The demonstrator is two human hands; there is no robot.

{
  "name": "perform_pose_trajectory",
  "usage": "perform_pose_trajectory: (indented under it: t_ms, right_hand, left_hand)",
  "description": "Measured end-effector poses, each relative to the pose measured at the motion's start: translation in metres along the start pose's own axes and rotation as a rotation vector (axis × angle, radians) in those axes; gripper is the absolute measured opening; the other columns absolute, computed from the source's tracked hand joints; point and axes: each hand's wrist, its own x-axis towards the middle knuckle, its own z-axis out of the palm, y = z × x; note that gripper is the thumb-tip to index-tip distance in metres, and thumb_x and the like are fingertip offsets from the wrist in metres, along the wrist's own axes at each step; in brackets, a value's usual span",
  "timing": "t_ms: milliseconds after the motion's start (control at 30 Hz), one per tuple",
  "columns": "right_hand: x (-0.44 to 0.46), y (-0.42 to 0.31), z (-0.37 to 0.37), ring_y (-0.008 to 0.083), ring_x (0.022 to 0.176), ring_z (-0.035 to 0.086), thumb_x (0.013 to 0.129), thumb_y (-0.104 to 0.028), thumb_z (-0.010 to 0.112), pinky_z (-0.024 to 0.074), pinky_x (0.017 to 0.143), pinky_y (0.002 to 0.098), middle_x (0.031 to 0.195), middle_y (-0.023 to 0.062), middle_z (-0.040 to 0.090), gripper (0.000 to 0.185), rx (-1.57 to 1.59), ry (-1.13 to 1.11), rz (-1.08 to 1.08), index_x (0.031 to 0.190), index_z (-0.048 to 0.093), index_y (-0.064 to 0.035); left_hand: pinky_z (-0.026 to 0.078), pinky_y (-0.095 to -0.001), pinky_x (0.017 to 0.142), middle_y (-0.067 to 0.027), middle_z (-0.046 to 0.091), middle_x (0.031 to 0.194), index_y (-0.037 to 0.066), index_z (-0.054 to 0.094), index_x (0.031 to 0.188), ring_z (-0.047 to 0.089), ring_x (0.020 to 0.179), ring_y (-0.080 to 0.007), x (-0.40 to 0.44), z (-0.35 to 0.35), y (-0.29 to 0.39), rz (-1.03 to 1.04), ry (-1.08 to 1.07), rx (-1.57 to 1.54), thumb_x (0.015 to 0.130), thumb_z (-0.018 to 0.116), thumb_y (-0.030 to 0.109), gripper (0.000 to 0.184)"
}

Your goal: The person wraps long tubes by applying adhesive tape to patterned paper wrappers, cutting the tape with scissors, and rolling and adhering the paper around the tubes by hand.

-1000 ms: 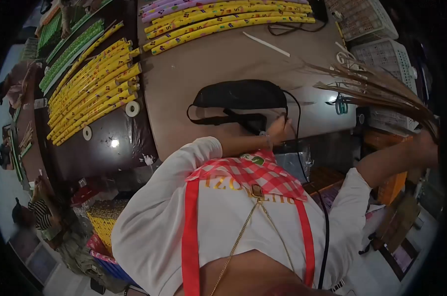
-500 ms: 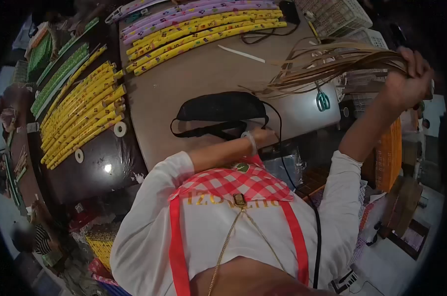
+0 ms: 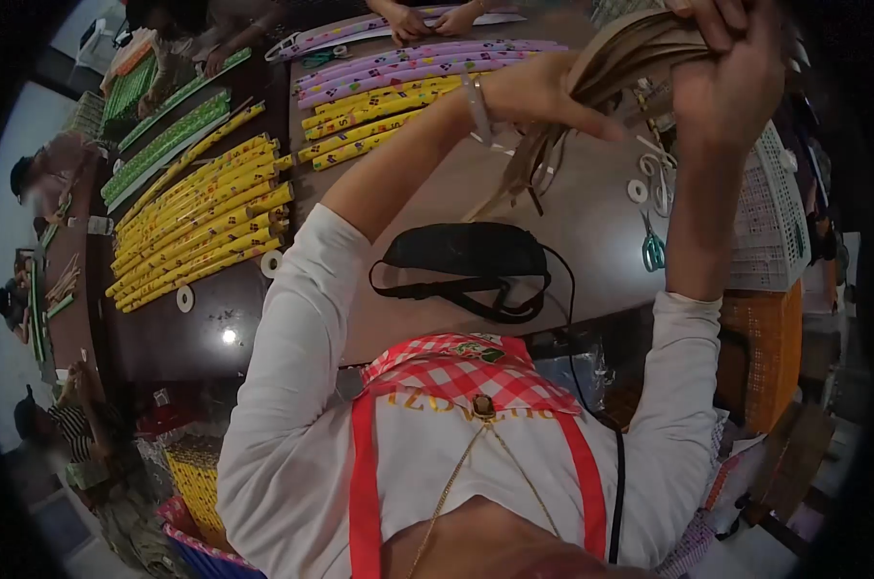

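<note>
Clock positions read from the centre of the view.

Item, at 1 o'clock: left hand, banded at the wrist, supporting a bundle of brown strips above the tabletop. One digit is pointing out straight beneath the bundle; the other fingers are partly hidden, and whether they are closing on it one cannot tell.

Item, at 2 o'clock: right hand, raised, its fingers curling over and clasping the upper end of the same bundle. Loose strip ends are hanging below the left hand, toward 12 o'clock.

Item, just above centre: black pouch, lying flat, its strap looping toward 6 o'clock; a black cable is running down beside it.

Item, near 3 o'clock: teal-handled scissors. Above them, white-handled scissors are lying just beside a tape roll.

Item, at 11 o'clock: yellow patterned tubes, lying in rows beside purple patterned tubes.

Item, at 12 o'clock, far edge: another person's hands, working close together over a purple piece.

Item, between 9 and 10 o'clock: a larger yellow stack, resting on a darker tabletop.

Item, between 2 and 3 o'clock: white basket, standing at the side.
</note>
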Motion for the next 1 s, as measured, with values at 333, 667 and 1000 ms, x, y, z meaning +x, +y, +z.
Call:
perform_pose_trajectory:
  t_ms: [333, 667, 1000]
  right_hand:
    - [0.017, 0.102, -0.064, 0.0204, 0.09, 0.044, 0.089, -0.02, 0.045, 0.0337, 0.091, 0.0359, 0.091, 0.0065, 0.049, 0.017, 0.105, 0.258, 0.095, 0.082, 0.05, -0.0051]
    - [-0.032, 0.216, -0.19, 0.0199, 0.1, 0.05, 0.09, -0.021, 0.048, 0.0359, 0.094, 0.0317, 0.102, 0.0075, 0.055, 0.02, -0.363, 0.163, 0.285, 0.097, 0.055, -0.0036]
    - [-0.108, 0.252, -0.298, 0.0148, 0.079, 0.052, 0.07, -0.04, 0.071, 0.0426, 0.07, 0.0248, 0.09, 0.0076, 0.054, 0.063, -1.021, 0.853, 0.915, 0.108, 0.05, 0.0055]
  left_hand:
    - [0.036, -0.0267, 0.047, 0.0007, 0.045, 0.058, 0.0, 0.054, 0.095, 0.04, 0.049, -0.0075, -0.086, -0.132, 0.003, -0.645, -0.085, 0.446, 0.083, 0.059, 0.029, 0.031]
    - [0.048, -0.0383, 0.069, -0.0132, 0.06, 0.085, 0.007, 0.049, 0.1, 0.058, 0.087, -0.0299, -0.129, -0.179, -0.081, -0.845, -0.317, 1.378, 0.085, 0.049, 0.036, 0.032]
    - [0.033, -0.0404, 0.098, -0.0177, 0.025, 0.136, 0.004, 0.013, 0.136, 0.03, 0.122, -0.0335, -0.18, -0.118, -0.243, -0.948, -0.116, 1.164, 0.068, 0.069, 0.045, 0.096]
